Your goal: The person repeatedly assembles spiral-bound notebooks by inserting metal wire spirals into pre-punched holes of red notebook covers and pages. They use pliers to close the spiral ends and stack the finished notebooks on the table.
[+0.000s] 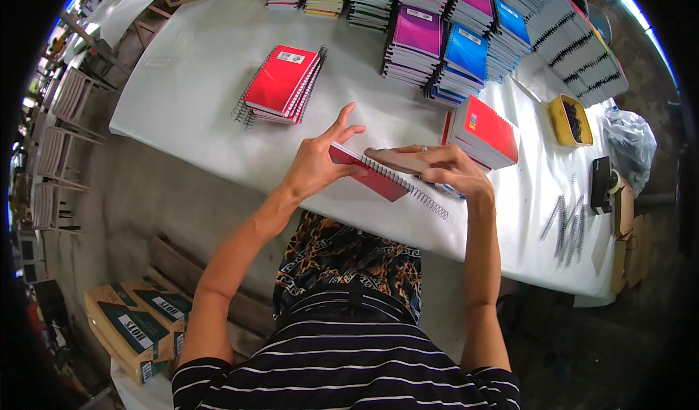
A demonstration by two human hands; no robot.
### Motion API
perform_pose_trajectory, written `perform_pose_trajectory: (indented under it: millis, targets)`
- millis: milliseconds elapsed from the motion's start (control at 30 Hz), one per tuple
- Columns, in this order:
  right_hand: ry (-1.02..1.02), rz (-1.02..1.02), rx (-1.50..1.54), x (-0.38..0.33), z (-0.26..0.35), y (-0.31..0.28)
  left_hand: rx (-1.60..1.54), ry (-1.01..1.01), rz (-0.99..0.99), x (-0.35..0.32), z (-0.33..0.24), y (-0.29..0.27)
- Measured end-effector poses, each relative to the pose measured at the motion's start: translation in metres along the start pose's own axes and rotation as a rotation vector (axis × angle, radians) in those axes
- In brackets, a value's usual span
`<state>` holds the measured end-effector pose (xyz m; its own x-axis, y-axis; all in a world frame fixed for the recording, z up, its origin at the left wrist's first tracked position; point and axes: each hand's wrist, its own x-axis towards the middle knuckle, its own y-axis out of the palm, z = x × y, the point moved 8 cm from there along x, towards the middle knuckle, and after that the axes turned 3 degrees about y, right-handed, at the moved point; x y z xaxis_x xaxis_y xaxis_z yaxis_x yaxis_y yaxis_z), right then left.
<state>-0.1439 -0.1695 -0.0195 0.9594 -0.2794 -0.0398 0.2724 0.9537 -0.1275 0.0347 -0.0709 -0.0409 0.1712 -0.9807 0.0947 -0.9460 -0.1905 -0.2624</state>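
On the desk [182,100], notebook stacks [417,35] stand toward the far edge, a smaller pile [280,82] before their left end. Wire coils [562,228] lie toward the near right corner, a tub [559,124] behind them. The held notebook [378,183] is above the near side.

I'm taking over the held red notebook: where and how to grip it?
Probably pinch the red notebook by its lower edge, from the person's side: that edge is bare, while the wire coil runs along the upper one and juts past its right end. The left hand holds the left end.

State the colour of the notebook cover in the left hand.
The notebook cover is red, best seen in the head view.
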Motion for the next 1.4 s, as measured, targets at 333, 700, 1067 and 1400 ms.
perform_pose_trajectory:
  millis: [333,700,1067,1400]
  targets:
    - [-0.167,0.041,0.072,0.002,0.017,0.006,-0.135,0.136,-0.007,-0.001,0.014,0.003]
    - [-0.039,0.023,-0.011,0.006,0.018,0.011,-0.089,0.101,0.012,-0.004,0.019,0.004]
    - [0.089,-0.036,-0.260,0.027,0.016,0.024,-0.094,0.065,0.008,-0.007,0.018,0.002]
    - [0.031,-0.438,-0.563,0.002,0.018,-0.026,-0.275,-0.051,0.245,0.003,0.008,-0.010]
